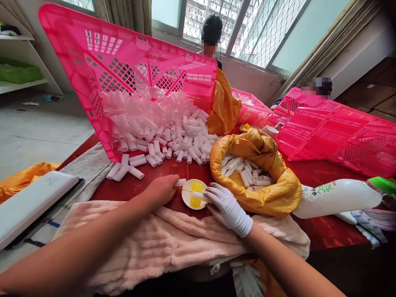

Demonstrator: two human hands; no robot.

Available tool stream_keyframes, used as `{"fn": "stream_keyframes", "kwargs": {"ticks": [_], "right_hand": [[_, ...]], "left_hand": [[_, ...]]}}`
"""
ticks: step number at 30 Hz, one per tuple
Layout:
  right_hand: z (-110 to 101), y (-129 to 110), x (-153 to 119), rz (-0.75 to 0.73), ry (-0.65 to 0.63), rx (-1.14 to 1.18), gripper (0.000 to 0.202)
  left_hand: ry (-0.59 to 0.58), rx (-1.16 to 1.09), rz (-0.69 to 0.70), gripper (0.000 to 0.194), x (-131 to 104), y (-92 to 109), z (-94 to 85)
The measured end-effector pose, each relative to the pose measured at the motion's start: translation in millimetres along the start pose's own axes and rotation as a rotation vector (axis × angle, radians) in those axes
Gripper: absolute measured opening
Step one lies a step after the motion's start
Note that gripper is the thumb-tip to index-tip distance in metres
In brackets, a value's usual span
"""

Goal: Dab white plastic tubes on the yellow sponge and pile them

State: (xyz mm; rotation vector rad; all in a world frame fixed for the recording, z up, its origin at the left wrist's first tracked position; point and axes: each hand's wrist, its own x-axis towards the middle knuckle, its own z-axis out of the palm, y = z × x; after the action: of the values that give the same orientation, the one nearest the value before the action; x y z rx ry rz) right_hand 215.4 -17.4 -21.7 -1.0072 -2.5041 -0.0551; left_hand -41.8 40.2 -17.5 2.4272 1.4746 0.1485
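Note:
My bare left hand (165, 189) is closed round a short white tube (181, 182) at the left rim of a small white dish (186, 199). A thin stick runs from that hand across the dish, above a yellow patch (195, 202). On the right, my right hand (224, 206), in a white glove, pinches another white tube (198, 195) over the dish. The stick's tip meets this tube; whether it goes inside is too small to tell. Behind the dish, many white tubes (154, 150) spill from a tipped pink basket (123, 37).
An orange sack (256, 202) of white tubes stands right of the dish, beside a lying bottle (340, 198). Pink cloth (130, 247) covers the near edge. A white box (37, 202) is at left. More pink baskets (337, 132) and two people are behind.

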Motion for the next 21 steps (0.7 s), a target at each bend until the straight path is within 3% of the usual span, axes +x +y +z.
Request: {"fn": "stream_keyframes", "kwargs": {"ticks": [3, 6, 8, 10, 12, 14, 16, 18, 21], "right_hand": [[0.3, -4.1, 0.0, 0.018, -0.019, -0.062, 0.029], [-2.1, -10.8, 0.6, -0.104, -0.095, -0.127, 0.026], [-5.3, -17.2, 2.1, -0.188, -0.134, -0.079, 0.022], [-7.2, -23.9, 5.6, -0.174, -0.093, 0.086, 0.021], [-5.1, -28.6, 11.7, -0.018, 0.108, 0.323, 0.023], [0.7, -29.6, 19.7, 0.229, 0.375, 0.567, 0.024], [7.1, -27.8, 28.6, 0.451, 0.513, 0.768, 0.022], [10.5, -25.9, 37.4, 0.593, 0.5, 0.893, 0.024], [10.0, -27.9, 49.3, 0.701, 0.363, 0.915, 0.029]], "left_hand": [[-0.017, 0.011, -0.019, 0.015, 0.3, 2.4, -2.0], [-0.048, 0.019, -0.044, 0.017, 0.6, 5.8, -5.6], [-0.062, 0.02, -0.062, 0.018, 0.7, 7.6, -7.6], [-0.049, 0.031, -0.06, 0.019, -0.1, 8.4, -8.8], [0.008, 0.063, -0.031, 0.018, -1.7, 8.2, -9.6], [0.082, 0.092, 0.017, 0.017, -4.1, 7.5, -10.6], [0.122, 0.088, 0.066, 0.017, -6.9, 7.7, -11.9], [0.121, 0.068, 0.103, 0.017, -10.1, 9.9, -12.7], [0.097, 0.091, 0.135, 0.019, -15.6, 18.6, -11.5]]}}
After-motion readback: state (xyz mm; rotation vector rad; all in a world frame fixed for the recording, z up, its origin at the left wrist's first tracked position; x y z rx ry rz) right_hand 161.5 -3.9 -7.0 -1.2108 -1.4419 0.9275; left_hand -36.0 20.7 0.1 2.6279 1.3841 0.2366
